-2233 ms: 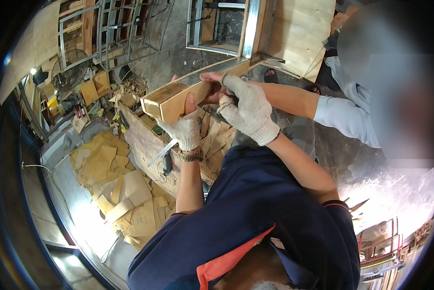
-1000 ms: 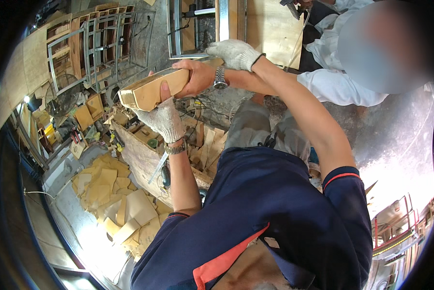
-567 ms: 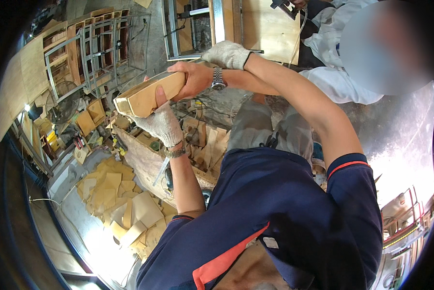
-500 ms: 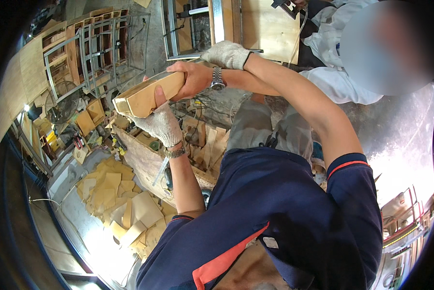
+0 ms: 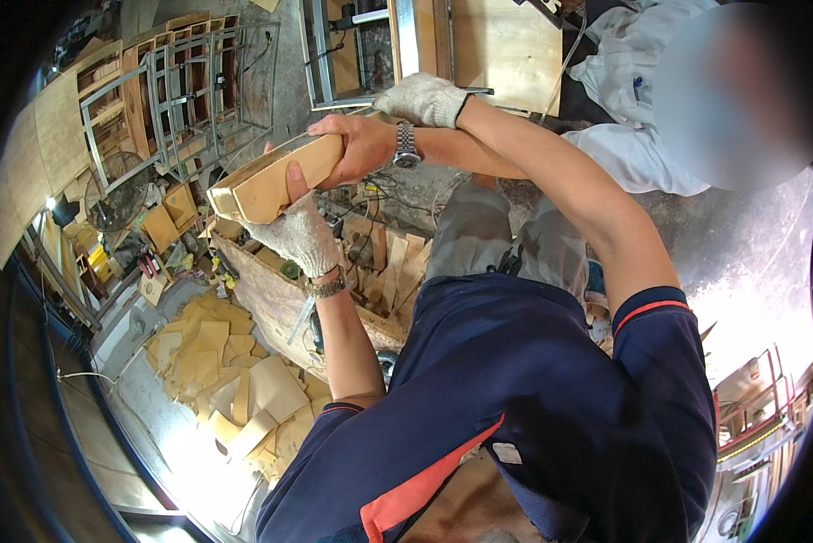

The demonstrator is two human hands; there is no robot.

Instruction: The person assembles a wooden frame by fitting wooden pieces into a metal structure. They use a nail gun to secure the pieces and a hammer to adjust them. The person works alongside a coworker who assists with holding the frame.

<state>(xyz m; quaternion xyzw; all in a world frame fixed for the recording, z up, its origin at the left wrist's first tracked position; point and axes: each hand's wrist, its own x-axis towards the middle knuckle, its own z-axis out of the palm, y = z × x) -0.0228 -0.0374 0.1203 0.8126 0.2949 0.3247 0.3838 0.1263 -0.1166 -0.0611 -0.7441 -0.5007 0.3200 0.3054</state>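
Note:
A long light-wood block, with a greyish top face, is held up left of the middle, tilted with its near end lower. My left hand, in a whitish knit glove with bare fingertips and a watch at the wrist, is closed round the near end. My right arm reaches across, and my gloved right hand is curled over the far end, its fingers partly hidden. Between my hands, another person's bare hand, wearing a metal watch, also grips the block.
Below the block stands a wooden bin with offcuts and cables. Thin yellowish sheet scraps are heaped at the lower left. Metal frames stand at the back left. A co-worker in white is close at the upper right, beside a plywood panel.
The block's near end has moved slightly left, with the hands still on it. The co-worker's head has shifted a little right, and a dark tool at the top has moved up.

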